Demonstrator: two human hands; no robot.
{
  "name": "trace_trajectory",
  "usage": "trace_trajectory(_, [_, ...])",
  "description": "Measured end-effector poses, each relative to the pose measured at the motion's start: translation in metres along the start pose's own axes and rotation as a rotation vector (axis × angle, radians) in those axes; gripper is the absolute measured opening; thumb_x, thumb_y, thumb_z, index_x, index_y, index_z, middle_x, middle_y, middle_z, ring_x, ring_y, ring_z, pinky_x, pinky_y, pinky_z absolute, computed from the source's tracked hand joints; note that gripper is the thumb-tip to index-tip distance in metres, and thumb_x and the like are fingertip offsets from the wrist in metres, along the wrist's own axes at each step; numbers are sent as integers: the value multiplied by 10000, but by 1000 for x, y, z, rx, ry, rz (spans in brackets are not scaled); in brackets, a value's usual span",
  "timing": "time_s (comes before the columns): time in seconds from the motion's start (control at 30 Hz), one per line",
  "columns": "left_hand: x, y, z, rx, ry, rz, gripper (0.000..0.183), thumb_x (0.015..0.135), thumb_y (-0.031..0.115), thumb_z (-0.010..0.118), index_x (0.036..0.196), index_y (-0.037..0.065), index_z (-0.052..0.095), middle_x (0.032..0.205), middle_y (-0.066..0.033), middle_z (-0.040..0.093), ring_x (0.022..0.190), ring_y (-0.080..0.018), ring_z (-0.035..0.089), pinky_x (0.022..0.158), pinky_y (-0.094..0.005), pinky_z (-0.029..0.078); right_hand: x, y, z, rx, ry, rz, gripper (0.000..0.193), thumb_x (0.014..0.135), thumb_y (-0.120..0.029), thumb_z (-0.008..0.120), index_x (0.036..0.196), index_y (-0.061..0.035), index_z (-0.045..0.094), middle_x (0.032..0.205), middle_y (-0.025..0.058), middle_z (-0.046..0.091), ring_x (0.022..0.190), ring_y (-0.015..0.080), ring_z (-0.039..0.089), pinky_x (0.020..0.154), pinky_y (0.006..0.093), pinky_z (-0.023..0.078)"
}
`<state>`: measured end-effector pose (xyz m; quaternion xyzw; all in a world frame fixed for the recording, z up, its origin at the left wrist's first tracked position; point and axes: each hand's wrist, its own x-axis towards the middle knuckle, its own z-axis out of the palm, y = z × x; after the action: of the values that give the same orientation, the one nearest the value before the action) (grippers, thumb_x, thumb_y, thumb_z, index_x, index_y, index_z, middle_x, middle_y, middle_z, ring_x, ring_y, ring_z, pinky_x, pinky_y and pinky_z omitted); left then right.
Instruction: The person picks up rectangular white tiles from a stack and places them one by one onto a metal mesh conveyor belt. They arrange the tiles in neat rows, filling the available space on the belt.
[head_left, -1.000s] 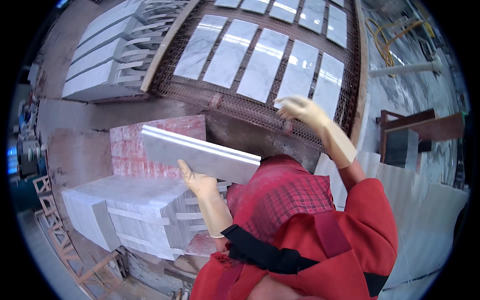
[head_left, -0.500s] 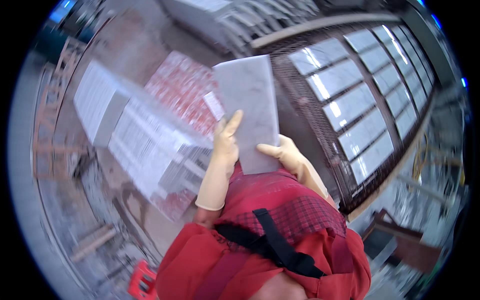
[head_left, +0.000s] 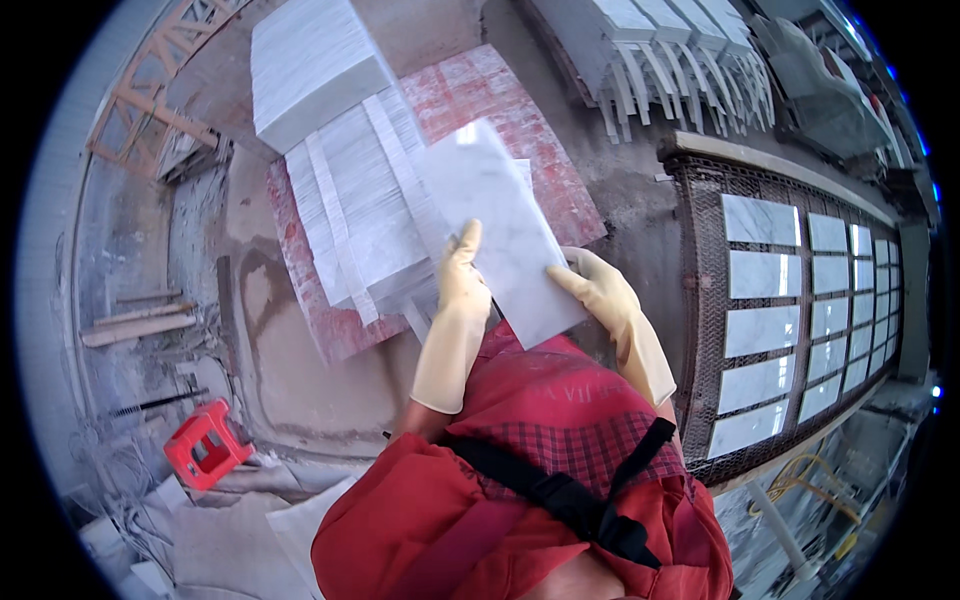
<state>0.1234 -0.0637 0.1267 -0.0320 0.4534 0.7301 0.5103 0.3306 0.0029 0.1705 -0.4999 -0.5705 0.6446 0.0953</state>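
Note:
Between my two hands, in front of my body, I hold a polished pale grey-white stone tile (head_left: 500,230), tilted with its far end toward the left. My left hand (head_left: 462,275), in a cream rubber glove, grips the left long edge with the thumb on the tile's face. My right hand (head_left: 595,285), gloved alike, grips the right edge with its thumb on top; the other fingers are hidden underneath. Just left of the tile is a stack of white tiles (head_left: 360,205), with strips laid across it and a higher block of tiles (head_left: 325,70) behind.
The stack stands on a red, worn board (head_left: 500,90). On the right, a dark mesh conveyor (head_left: 705,300) carries rows of shiny tiles (head_left: 760,275). More stacked slabs (head_left: 650,50) stand at the far right. A red plastic stool (head_left: 208,445) is at lower left.
My view has turned left, so the stack now sits nearer the middle and the conveyor farther right. The tile in both my hands has swung its far end toward the stack.

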Motion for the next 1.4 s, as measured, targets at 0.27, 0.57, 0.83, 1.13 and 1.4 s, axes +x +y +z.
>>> trace_trajectory(0.27, [49,42,-103,-352,300,128,442,1004,120,706,1416,9,593,1376,-181,669,1201,-371,686,1035,-550,577,26,40,18,18,-164,68,513,1088,-345,576,1495,-32,590,1175,140,754,1055,191,722,972,325,560])
trace_trajectory(0.57, [77,58,-136,-660,490,78,391,1067,118,622,1441,9,588,1479,-163,620,1374,-356,563,1172,-597,453,37,66,7,-85,-171,126,490,1121,-375,532,1495,-65,591,1173,136,751,1050,205,721,968,347,577])
trace_trajectory(0.83, [97,44,-155,-770,553,79,380,1074,105,598,1453,76,599,1508,-125,611,1404,-355,538,1186,-613,419,30,79,-2,-54,-147,158,495,1125,-374,520,1492,-50,586,1165,156,749,1043,216,726,963,349,579])
trace_trajectory(1.13, [125,41,-158,-835,552,77,410,1055,85,598,1465,78,585,1535,-124,585,1441,-372,511,1183,-678,394,24,99,-8,-71,-158,164,502,1123,-379,520,1490,-43,584,1169,168,751,1046,227,731,967,352,579])
trace_trajectory(1.4, [75,66,-117,-613,488,-62,575,1075,184,571,1584,-7,385,1672,-252,345,1530,-475,368,1205,-731,349,26,119,-12,-102,-152,175,498,1130,-379,502,1494,-48,582,1173,172,751,1047,233,733,970,360,579])
